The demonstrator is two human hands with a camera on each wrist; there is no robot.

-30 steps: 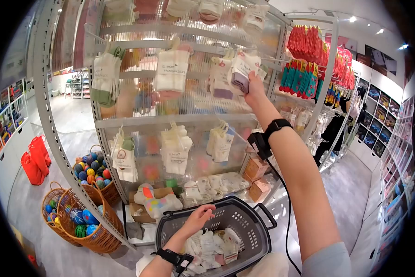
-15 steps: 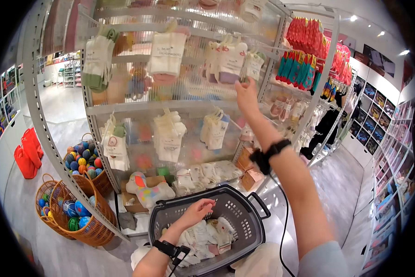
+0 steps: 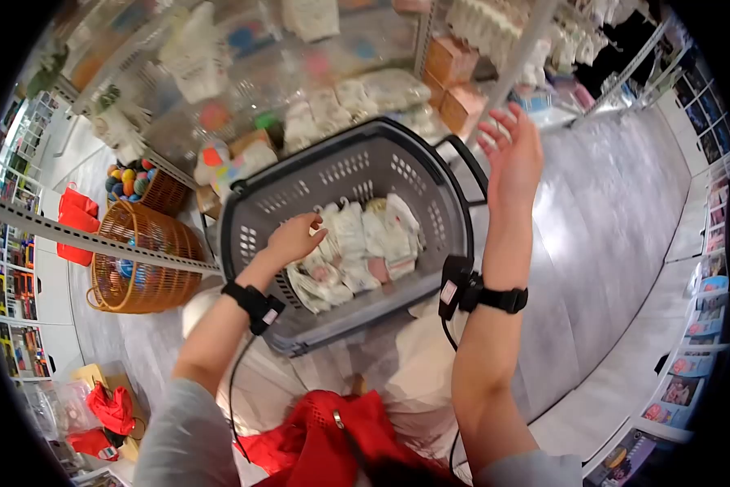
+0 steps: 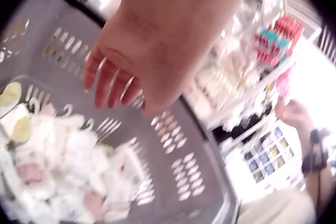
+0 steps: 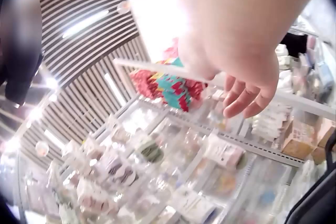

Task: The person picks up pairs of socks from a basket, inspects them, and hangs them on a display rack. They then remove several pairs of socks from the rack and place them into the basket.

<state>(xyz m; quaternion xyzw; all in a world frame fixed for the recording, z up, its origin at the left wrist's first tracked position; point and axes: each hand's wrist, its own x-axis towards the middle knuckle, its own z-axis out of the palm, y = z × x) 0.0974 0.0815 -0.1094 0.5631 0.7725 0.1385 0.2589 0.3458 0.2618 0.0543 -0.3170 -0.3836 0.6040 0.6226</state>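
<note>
Below me in the head view stands a grey shopping basket with perforated sides and a black rim. White packs of socks, a few with pink parts, lie in a heap on its bottom. My left hand hovers over the heap, fingers loosely bent and holding nothing; the left wrist view shows its fingers hanging apart above the basket. To the right of the basket handle, my right hand is raised with relaxed, spread fingers and nothing in it.
Behind the basket, a rack holds hanging sock packs and bagged white socks low down, beside cardboard boxes. Wicker baskets of balls stand left, near a red bag. Grey floor stretches right.
My right hand has come down from the hanging socks to beside the basket. The head view has tilted downward. The left hand stays over the basket.
</note>
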